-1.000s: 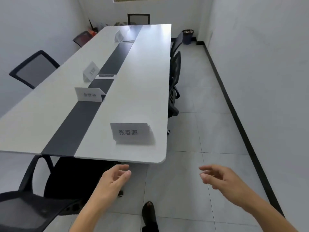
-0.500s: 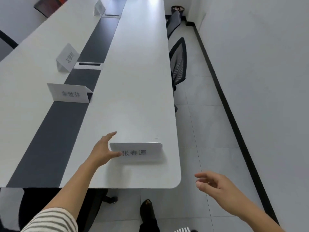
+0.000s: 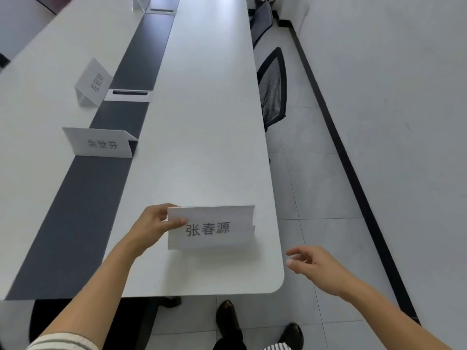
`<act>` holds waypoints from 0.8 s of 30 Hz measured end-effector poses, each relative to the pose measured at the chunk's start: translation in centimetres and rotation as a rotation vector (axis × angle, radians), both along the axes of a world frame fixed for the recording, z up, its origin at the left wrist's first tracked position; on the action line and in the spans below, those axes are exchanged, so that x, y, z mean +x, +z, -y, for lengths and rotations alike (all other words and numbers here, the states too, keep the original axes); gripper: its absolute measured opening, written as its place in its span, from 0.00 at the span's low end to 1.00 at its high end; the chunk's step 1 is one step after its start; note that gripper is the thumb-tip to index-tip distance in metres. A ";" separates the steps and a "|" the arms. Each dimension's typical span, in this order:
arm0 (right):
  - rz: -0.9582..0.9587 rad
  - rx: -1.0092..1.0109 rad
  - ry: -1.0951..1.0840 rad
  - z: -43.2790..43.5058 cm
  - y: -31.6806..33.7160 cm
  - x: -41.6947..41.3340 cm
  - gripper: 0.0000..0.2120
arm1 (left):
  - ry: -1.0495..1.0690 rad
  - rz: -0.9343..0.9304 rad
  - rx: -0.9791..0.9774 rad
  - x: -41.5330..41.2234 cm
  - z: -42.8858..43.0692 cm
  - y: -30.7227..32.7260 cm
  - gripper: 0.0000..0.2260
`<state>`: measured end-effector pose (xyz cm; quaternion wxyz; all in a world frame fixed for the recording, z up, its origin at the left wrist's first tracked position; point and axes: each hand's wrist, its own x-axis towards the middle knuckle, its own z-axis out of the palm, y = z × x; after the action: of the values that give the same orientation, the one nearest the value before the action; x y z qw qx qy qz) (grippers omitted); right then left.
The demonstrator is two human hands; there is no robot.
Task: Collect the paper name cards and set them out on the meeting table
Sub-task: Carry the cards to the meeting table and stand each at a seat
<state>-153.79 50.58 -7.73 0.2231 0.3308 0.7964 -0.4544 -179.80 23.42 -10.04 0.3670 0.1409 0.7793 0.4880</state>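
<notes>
A folded white paper name card (image 3: pixel 217 227) with black characters stands near the table's (image 3: pixel 207 122) front right corner. My left hand (image 3: pixel 154 226) pinches its left end, thumb on the front face, fingers behind. My right hand (image 3: pixel 313 261) hovers off the table's right edge, fingers apart and holding nothing. A second name card (image 3: pixel 101 143) stands on the dark centre strip to the left. A third name card (image 3: pixel 94 83) stands farther back, turned sideways. A fourth name card (image 3: pixel 140 2) shows at the top edge.
A dark strip (image 3: pixel 101 173) runs down the middle of the long white table, with a metal cable slot (image 3: pixel 129 95) in it. Black mesh chairs (image 3: pixel 274 89) stand along the right side by a narrow tiled aisle and a white wall. My shoes (image 3: pixel 228 315) show below.
I have stepped closer to the table. My left hand went from hanging below the edge to the nearest card and now pinches its left end. The right hand stayed low at the right.
</notes>
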 end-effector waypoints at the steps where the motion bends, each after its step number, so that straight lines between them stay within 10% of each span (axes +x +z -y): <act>1: -0.012 0.001 -0.004 -0.3 -0.3 -0.7 0.17 | 0.034 0.000 0.031 0.0 0.3 1.1 0.09; 13: -0.115 -0.051 0.123 -0.8 -8.4 -8.7 0.38 | 0.713 0.540 0.358 7.9 10.4 4.2 0.18; 24: -0.234 -0.009 0.128 0.0 -9.1 -10.1 0.30 | 0.938 0.718 0.445 14.0 12.4 1.9 0.18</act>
<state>-163.85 50.58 -16.83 0.1589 0.2229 0.8345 -0.4781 -165.81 11.04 -8.17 0.3145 -0.3155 0.4661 0.7644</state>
